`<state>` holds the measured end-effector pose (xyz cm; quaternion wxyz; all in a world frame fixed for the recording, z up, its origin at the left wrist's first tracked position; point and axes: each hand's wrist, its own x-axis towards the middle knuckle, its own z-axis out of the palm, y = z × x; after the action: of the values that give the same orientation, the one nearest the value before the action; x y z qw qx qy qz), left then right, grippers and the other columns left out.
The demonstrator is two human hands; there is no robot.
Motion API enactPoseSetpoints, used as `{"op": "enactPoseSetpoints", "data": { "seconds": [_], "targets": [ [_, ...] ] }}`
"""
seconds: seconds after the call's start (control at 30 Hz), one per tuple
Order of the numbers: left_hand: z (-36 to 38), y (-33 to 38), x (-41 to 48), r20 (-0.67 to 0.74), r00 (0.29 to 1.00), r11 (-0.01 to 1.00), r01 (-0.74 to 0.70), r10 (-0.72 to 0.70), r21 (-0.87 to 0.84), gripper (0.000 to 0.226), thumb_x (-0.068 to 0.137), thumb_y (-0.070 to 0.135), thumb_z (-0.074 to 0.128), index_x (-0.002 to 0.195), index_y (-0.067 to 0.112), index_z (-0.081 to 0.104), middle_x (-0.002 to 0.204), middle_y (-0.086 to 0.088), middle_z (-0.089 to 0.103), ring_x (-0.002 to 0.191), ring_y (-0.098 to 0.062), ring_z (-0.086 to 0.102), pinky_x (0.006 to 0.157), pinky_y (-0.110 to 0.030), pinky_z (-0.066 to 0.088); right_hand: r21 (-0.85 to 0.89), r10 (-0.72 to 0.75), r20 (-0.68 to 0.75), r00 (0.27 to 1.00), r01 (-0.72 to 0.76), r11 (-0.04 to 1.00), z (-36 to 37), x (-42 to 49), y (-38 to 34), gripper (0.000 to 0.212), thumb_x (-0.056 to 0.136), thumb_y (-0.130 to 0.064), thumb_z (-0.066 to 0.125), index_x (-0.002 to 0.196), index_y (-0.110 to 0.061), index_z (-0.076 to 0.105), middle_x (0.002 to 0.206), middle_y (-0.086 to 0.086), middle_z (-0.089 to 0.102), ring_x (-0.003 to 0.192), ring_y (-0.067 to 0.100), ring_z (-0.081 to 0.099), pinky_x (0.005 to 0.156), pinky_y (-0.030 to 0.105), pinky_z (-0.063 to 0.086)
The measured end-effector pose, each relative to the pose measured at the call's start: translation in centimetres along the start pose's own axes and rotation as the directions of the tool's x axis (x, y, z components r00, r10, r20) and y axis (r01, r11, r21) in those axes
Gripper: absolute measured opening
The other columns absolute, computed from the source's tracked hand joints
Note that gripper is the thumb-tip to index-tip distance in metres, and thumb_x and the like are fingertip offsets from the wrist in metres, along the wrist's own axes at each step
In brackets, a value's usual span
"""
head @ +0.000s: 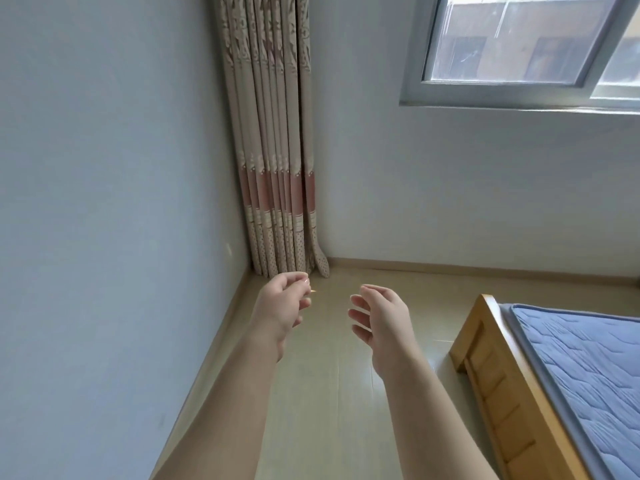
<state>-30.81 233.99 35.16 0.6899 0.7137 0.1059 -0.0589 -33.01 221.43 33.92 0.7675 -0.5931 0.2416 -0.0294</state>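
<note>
**A small stick pinched above the floor, curtain corner ahead**

Both my arms are stretched out in front of me above the floor (329, 393). My left hand (282, 303) is curled, and its fingers (300, 281) are pinching a small stick (313, 291). Only its pale orange tip pokes out past the fingertips, so I cannot tell more about what it is. I judge the fine pinch is there because something this thin would slip out of a fuller grip. The stick hangs in the air, touching nothing but my fingers, above the floor near the room's far left corner.

My right hand (381, 317) is level with the left and a little apart from it, palm turned towards it. Its fingers are spread and loosely bent, holding nothing. It looks poised to take the stick's free end or to steady it.

To my right, the wooden bed frame (485, 358) stands on the floor with a blue quilted mattress (581, 358) on it, well apart from both hands.

Beyond the hands, a beige and pink curtain (277, 168) hangs gathered in the corner, its hem reaching the floor. Higher on the far wall is the window (512, 39), uncovered, which is likely why the curtain is bunched aside. The plain wall (104, 168) runs along my left.
</note>
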Motion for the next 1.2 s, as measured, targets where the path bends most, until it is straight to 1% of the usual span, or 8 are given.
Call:
{"op": "enactPoseSetpoints", "data": {
  "seconds": [0.23,0.37,0.5,0.63,0.77,0.87,0.97,1.2],
  "targets": [
    [2.0,1.3,13.8,-0.039,0.996,0.995,0.077,-0.08,-0.065,0.014,0.095,0.017,0.05,0.087,0.024,0.06,0.087,0.002,0.061,0.076,-0.012,0.057,0.067,-0.027,0.04,-0.02,0.046,0.014,0.999,-0.046,0.999,4.3,12.9,-3.0,0.01,0.095,-0.017,0.049,0.089,-0.02,0.057,0.09,0.0,0.062,0.08,0.018,0.057,0.073,0.03,0.044],
    [3.1,3.1,23.5,-0.022,0.998,0.997,0.049,-0.05,-0.065,0.014,0.096,0.017,0.049,0.093,0.022,0.061,0.086,0.003,0.061,0.073,-0.011,0.056,0.065,-0.025,0.041,-0.031,0.031,-0.023,0.999,-0.032,0.999,7.4,21.4,-4.5,0.011,0.095,-0.017,0.049,0.088,-0.021,0.057,0.09,0.0,0.062,0.081,0.018,0.058,0.073,0.031,0.044],
    [4.9,7.1,32.8,0.068,0.998,1.0,-0.007,0.006,0.002,0.015,0.096,0.018,0.048,0.09,0.025,0.06,0.088,0.003,0.061,0.076,-0.011,0.055,0.067,-0.025,0.041,0.006,0.004,-0.061,0.998,-0.003,1.0,9.9,29.5,-7.9,0.009,0.095,-0.018,0.05,0.092,-0.02,0.058,0.093,0.001,0.064,0.084,0.019,0.06,0.069,0.029,0.045],
    [9.2,11.2,40.7,0.195,0.978,0.993,-0.088,0.072,0.073,0.015,0.097,0.017,0.047,0.09,0.024,0.058,0.088,0.002,0.059,0.077,-0.011,0.054,0.066,-0.023,0.039,0.077,-0.028,-0.157,0.987,0.04,0.996,10.2,36.6,-11.4,0.008,0.096,-0.019,0.05,0.095,-0.019,0.058,0.093,0.001,0.065,0.082,0.017,0.06,0.069,0.029,0.046],
    [15.4,12.3,45.6,0.352,0.936,0.992,-0.063,0.021,0.107,0.016,0.097,0.016,0.047,0.09,0.024,0.058,0.09,0.003,0.06,0.082,-0.013,0.057,0.07,-0.026,0.041,0.12,-0.006,-0.288,0.958,0.042,0.992,7.9,41.8,-13.0,0.008,0.096,-0.02,0.05,0.092,-0.022,0.057,0.091,0.0,0.064,0.082,0.017,0.06,0.07,0.029,0.045],
    [19.9,12.3,48.5,0.412,0.911,0.992,-0.027,-0.027,0.123,0.014,0.097,0.017,0.047,0.093,0.022,0.06,0.091,0.002,0.061,0.084,-0.014,0.058,0.068,-0.026,0.042,0.155,0.0,-0.379,0.926,0.063,0.986,5.2,46.0,-14.4,0.009,0.095,-0.018,0.05,0.09,-0.021,0.057,0.088,0.0,0.064,0.078,0.016,0.059,0.069,0.029,0.044],
    [24.8,12.7,51.9,0.44,0.897,0.992,-0.019,-0.039,0.126,0.013,0.097,0.017,0.047,0.094,0.021,0.06,0.088,0.003,0.061,0.081,-0.013,0.057,0.067,-0.025,0.041,0.172,-0.005,-0.408,0.913,0.082,0.982,2.7,50.8,-16.2,0.009,0.096,-0.017,0.05,0.09,-0.019,0.057,0.085,0.0,0.063,0.072,0.016,0.057,0.066,0.029,0.043],
    [40.0,17.6,59.3,0.524,0.851,0.986,-0.122,0.043,0.117,0.015,0.097,0.019,0.047,0.089,0.025,0.058,0.092,0.003,0.062,0.082,-0.011,0.059,0.069,-0.026,0.042,0.197,-0.044,-0.45,0.892,0.148,0.969,-6.3,62.4,-23.4,0.01,0.097,-0.019,0.049,0.09,-0.02,0.057,0.09,0.0,0.063,0.078,0.017,0.058,0.066,0.028,0.044]
  ]
}}
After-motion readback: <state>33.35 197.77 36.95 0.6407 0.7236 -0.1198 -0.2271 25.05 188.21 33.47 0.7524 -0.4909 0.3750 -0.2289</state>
